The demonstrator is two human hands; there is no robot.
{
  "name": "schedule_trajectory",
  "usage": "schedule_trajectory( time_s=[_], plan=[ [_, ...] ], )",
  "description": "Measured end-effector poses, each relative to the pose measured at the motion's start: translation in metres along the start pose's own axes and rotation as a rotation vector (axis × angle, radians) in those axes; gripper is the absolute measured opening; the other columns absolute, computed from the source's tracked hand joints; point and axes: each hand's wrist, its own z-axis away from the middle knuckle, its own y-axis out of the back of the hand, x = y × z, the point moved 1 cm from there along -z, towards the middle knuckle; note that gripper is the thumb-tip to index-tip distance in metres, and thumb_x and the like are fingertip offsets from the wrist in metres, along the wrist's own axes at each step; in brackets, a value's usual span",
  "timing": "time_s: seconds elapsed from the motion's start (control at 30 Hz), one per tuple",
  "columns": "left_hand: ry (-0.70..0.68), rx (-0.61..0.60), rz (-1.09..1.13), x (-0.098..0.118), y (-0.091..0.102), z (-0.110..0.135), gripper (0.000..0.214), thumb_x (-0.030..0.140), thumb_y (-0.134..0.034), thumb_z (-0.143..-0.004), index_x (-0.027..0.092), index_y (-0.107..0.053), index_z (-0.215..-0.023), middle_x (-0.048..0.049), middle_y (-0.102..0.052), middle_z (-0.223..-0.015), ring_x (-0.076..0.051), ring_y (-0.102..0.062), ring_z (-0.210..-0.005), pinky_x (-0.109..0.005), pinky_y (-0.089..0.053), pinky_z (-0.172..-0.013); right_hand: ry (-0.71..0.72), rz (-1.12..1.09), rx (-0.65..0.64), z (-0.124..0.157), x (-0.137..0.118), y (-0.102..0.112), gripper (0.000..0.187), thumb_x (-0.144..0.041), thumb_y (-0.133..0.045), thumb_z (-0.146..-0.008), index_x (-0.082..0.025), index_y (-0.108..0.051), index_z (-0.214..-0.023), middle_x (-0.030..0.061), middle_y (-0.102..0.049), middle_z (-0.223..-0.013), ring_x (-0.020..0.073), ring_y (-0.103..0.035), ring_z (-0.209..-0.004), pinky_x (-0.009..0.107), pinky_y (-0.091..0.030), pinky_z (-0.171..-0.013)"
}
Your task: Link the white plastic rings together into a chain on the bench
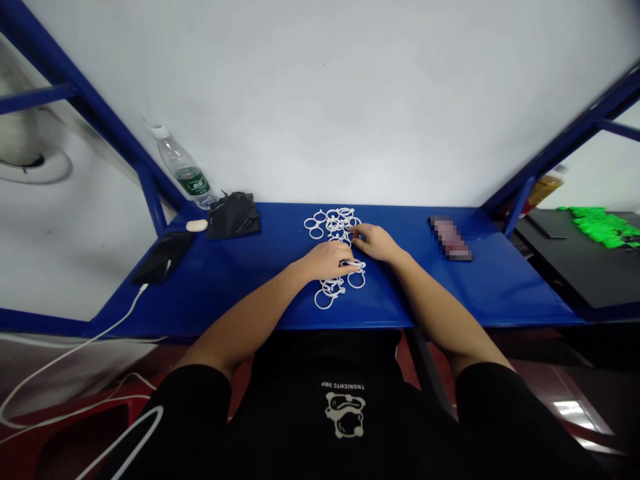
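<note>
Pressing near rings (336, 287) mid-frame with curled left hand (327, 260); picking at far ring pile (333, 223) with half-closed right hand (376, 243), hold unclear. Could snag, dragging tangled rings off blue table (240, 280).

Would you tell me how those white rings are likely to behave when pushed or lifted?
The white rings look thin and hollow, so probably light. Lying flat on the smooth blue table, they would likely slide. Overlapping ones may snag together.

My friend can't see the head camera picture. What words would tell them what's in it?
A person's left hand and right hand touch a scatter of white plastic rings on a blue table. A water bottle and a black phone sit at its left end.
</note>
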Motion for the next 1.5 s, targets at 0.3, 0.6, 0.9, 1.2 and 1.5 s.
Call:
schedule_trajectory(
  time_s=[0.3,0.6,0.9,1.2,1.5],
  plan=[
    [0.087,0.058,0.014,0.002,0.006,-0.002,0.019,0.036,-0.068,-0.105,0.023,-0.079,-0.096,-0.0033,-0.081,-0.096,-0.021,-0.073,-0.095,-0.038,-0.055,-0.094,-0.22,0.114,-0.127,-0.001,-0.012,0.007,0.034,-0.032,-0.061,-0.103,-0.021,-0.076,-0.132,0.0074,-0.084,-0.106,0.0236,-0.075,-0.095,0.029,-0.05,-0.079],
    [0.25,0.194,-0.059,-0.007,0.005,-0.002,0.013,0.033,-0.073,-0.102,0.021,-0.077,-0.103,-0.0053,-0.079,-0.1,-0.023,-0.073,-0.099,-0.042,-0.057,-0.096,-0.196,0.115,-0.077,0.004,-0.014,0.01,0.013,-0.031,-0.067,-0.092,-0.021,-0.075,-0.09,0.0058,-0.081,-0.091,0.0205,-0.068,-0.08,0.029,-0.039,-0.067],
    [0.271,0.263,-0.058,-0.006,0.01,-0.001,0.028,0.031,-0.066,-0.106,0.019,-0.067,-0.131,-0.0117,-0.073,-0.125,-0.024,-0.072,-0.105,-0.042,-0.058,-0.096,0.097,-0.508,0.106,0.011,-0.032,0.006,0.026,-0.036,-0.059,-0.093,-0.018,-0.076,-0.098,0.004,-0.077,-0.085,0.0165,-0.063,-0.07,0.028,-0.048,-0.069],
    [0.27,0.223,-0.138,-0.008,0.008,-0.002,0.032,0.034,-0.052,-0.112,0.019,-0.07,-0.09,-0.0063,-0.073,-0.085,-0.021,-0.069,-0.08,-0.036,-0.052,-0.079,0.124,-0.571,0.1,0.011,-0.033,0.008,0.027,-0.025,-0.057,-0.085,-0.018,-0.081,-0.096,0.0018,-0.075,-0.076,0.0172,-0.067,-0.072,0.027,-0.05,-0.067],
    [0.245,0.177,-0.095,-0.007,0.01,-0.003,0.034,0.032,-0.054,-0.111,0.02,-0.069,-0.084,-0.0055,-0.074,-0.082,-0.02,-0.07,-0.078,-0.035,-0.052,-0.076,0.118,-0.521,0.14,0.011,-0.033,0.005,0.025,-0.022,-0.057,-0.08,-0.018,-0.08,-0.089,-0.0005,-0.072,-0.067,0.0138,-0.06,-0.059,0.025,-0.046,-0.06]
  ],
)
